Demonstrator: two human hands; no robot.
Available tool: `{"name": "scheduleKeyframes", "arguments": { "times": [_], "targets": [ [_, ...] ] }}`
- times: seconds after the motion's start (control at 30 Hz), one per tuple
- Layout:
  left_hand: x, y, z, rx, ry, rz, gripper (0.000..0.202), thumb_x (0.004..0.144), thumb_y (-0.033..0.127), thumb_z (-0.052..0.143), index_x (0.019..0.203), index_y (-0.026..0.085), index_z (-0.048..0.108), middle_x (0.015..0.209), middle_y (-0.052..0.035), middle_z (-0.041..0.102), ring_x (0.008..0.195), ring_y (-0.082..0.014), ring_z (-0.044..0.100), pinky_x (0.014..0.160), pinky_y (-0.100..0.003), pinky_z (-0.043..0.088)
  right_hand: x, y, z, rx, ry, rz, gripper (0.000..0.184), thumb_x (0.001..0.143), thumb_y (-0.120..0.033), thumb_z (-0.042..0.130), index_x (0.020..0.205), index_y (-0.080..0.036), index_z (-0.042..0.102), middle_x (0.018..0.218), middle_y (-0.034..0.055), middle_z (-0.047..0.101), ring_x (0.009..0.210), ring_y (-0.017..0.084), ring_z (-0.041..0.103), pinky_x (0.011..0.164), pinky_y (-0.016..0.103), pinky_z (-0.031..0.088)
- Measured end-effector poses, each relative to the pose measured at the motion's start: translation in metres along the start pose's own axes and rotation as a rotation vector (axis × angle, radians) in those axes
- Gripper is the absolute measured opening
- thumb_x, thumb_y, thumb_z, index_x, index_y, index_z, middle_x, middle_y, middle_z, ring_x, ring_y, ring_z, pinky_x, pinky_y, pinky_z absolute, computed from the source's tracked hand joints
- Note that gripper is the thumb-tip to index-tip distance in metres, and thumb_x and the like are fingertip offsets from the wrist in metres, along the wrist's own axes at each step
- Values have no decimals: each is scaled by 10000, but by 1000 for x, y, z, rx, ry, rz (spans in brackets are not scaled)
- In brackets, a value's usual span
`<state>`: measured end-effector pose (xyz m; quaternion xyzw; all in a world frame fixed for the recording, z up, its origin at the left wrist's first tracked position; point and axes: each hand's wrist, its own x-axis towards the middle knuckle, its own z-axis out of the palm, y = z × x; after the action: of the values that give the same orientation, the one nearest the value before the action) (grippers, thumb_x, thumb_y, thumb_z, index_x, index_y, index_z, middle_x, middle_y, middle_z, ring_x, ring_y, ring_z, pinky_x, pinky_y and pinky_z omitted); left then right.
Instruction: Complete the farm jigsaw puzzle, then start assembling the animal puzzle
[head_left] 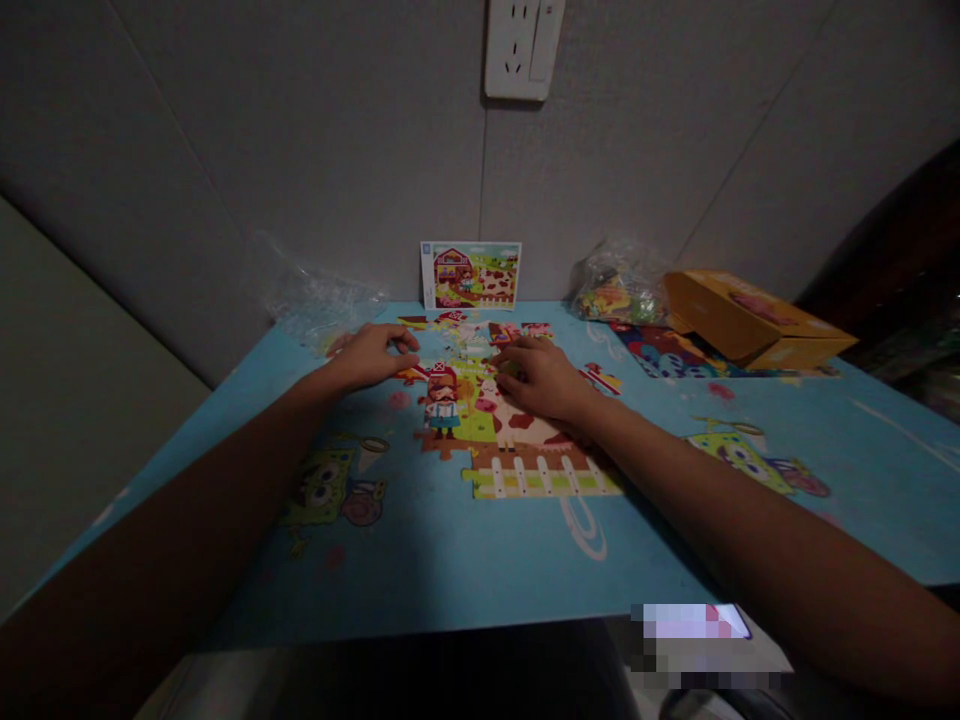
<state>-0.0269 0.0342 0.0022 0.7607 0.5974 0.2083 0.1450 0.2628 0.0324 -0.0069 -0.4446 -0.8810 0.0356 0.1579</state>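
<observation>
A partly joined jigsaw puzzle (517, 430) lies on the table, showing a farmer in an apron, a spotted cow and a white fence. My right hand (544, 378) rests over its upper part, above the cow, with bent fingers spread on the pieces; what lies under the palm is hidden. To the left, my left hand (373, 355) hovers at or touches the table beside the puzzle, its thumb and fingers apart and nothing visible between them. Loose puzzle pieces (452, 319) lie beyond the hands, and another loose piece (602, 379) sits right of my right hand.
A picture card (471, 276) of the farm scene leans on the wall at the back. Clear plastic wrapping (319, 300) is at back left. A plastic bag of pieces (619, 285) and an open yellow box (757, 315) stand at back right, the box on a colourful sheet (652, 352).
</observation>
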Motion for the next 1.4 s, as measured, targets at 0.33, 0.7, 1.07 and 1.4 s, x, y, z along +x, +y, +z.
{"name": "scheduleKeyframes", "arguments": {
  "times": [0.33, 0.7, 1.07, 1.4],
  "targets": [
    [-4, -16, -7, 128, -146, 151, 561, 698, 587, 692, 1145, 249, 711, 1364, -102, 585, 1305, -318, 491, 1107, -448, 354, 0, 0, -1, 13, 14, -16, 304, 894, -297, 559, 1141, -197, 705, 1159, 127, 645, 1061, 262, 567, 945, 397, 409],
    [8, -5, 22, -574, 270, -26, 418, 740, 386, 740, 1088, 167, 668, 844, -76, 728, 731, -200, 709, 692, -309, 568, 0, 1, 1, 22, 30, -15, 301, 886, -292, 571, 1136, -195, 708, 1157, 127, 658, 1061, 259, 581, 946, 394, 424],
    [11, -14, 20, 103, 238, 38, 382, 827, 289, 551, 1133, 144, 726, 1168, -132, 686, 1070, -281, 631, 997, -406, 476, 4, 9, -9, 114, 56, 39, 393, 807, -344, 687, 1148, -149, 702, 1081, 114, 729, 957, 243, 653, 872, 345, 473],
    [8, -15, 20, 301, 156, 166, 422, 879, 370, 451, 1109, 158, 733, 1151, -147, 673, 1107, -311, 593, 1026, -466, 435, 4, 61, -46, -70, 288, 427, 307, 788, -168, 551, 998, -136, 773, 921, 122, 763, 861, 262, 697, 801, 331, 501]
  ]
}}
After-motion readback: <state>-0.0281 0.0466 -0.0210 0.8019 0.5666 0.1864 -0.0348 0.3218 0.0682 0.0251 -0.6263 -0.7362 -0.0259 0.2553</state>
